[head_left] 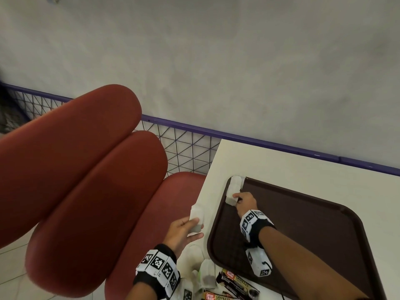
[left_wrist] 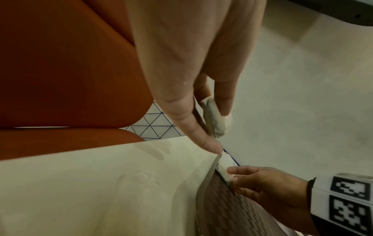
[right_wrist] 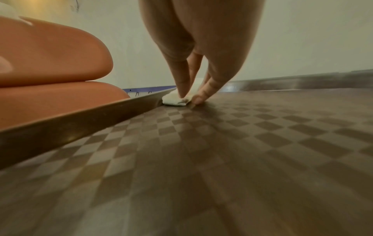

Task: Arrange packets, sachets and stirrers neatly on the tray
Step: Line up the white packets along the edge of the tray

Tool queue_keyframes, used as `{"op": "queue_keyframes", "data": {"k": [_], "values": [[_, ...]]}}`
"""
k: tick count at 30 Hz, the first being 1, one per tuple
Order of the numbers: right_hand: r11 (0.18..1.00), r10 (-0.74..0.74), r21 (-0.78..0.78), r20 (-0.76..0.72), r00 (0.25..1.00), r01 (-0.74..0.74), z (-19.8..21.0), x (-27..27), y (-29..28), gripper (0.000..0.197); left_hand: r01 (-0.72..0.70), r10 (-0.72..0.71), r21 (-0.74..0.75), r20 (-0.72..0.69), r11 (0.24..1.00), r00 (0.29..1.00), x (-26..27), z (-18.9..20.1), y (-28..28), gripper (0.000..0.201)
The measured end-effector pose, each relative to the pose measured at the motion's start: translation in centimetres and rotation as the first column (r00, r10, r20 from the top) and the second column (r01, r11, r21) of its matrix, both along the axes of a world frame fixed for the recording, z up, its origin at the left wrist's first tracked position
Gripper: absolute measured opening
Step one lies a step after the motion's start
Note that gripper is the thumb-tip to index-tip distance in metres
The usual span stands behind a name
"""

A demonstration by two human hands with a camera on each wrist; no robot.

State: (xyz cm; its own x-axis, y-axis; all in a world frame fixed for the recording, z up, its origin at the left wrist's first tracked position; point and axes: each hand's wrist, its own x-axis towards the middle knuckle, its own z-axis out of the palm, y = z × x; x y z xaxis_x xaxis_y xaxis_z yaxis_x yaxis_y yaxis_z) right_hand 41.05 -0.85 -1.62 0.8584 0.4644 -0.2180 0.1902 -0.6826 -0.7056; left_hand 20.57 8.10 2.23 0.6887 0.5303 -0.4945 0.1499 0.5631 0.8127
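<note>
A dark brown tray (head_left: 313, 234) with a checkered floor (right_wrist: 201, 159) lies on the white table (head_left: 281, 165). White sachets (head_left: 234, 184) lie in a row along its left rim at the far corner. My right hand (head_left: 238, 197) is low over the tray and pinches the nearest sachet (right_wrist: 174, 100) of that row against the rim. My left hand (head_left: 195, 228) hovers over the table's left edge. Its thumb and fingers hold another white sachet (head_left: 195, 214), seen edge-on in the left wrist view (left_wrist: 214, 118).
Loose white sachets (head_left: 205, 273) and dark coffee granule packets (head_left: 238, 282) lie on the table by the tray's near-left corner. A red cushioned seat (head_left: 86, 169) stands left of the table. A purple rail with wire mesh (head_left: 184, 148) runs behind.
</note>
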Motion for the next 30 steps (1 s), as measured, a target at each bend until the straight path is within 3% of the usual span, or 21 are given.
{"op": "queue_keyframes", "data": {"k": [6, 9, 11, 18, 24, 30], "values": [[0.997, 0.08, 0.008, 0.07, 0.994, -0.081, 0.4, -1.0, -1.0, 0.036, 0.001, 0.0, 0.033, -0.019, 0.999, 1.0, 0.3, 0.1, -0.3, 0.012], [0.987, 0.105, 0.116, 0.05, 0.993, -0.11, 1.6, -2.5, -1.9, 0.021, -0.003, 0.004, 0.052, -0.019, 0.999, 1.0, 0.7, 0.5, -0.7, 0.005], [0.97, 0.136, 0.2, 0.018, 0.99, -0.137, 2.8, -3.7, -2.5, 0.015, -0.013, 0.015, 0.057, -0.022, 0.998, 1.0, 1.0, 0.7, -1.0, 0.003], [0.868, 0.351, 0.434, -0.191, 0.917, -0.242, 4.8, -7.0, -4.5, 0.013, 0.005, -0.004, 0.082, -0.018, 0.997, 1.0, 1.4, 1.0, -1.7, 0.02], [0.849, 0.447, 0.43, -0.277, 0.851, -0.307, 5.1, -7.6, -5.2, 0.024, 0.059, -0.056, 0.097, -0.034, 0.994, 0.998, 1.5, 1.1, -2.1, 0.028], [0.843, 0.429, 0.483, -0.341, 0.836, -0.236, 5.7, -7.5, -5.2, 0.025, 0.084, -0.077, 0.117, -0.062, 0.99, 0.995, 1.6, 1.0, -2.2, 0.029]]}}
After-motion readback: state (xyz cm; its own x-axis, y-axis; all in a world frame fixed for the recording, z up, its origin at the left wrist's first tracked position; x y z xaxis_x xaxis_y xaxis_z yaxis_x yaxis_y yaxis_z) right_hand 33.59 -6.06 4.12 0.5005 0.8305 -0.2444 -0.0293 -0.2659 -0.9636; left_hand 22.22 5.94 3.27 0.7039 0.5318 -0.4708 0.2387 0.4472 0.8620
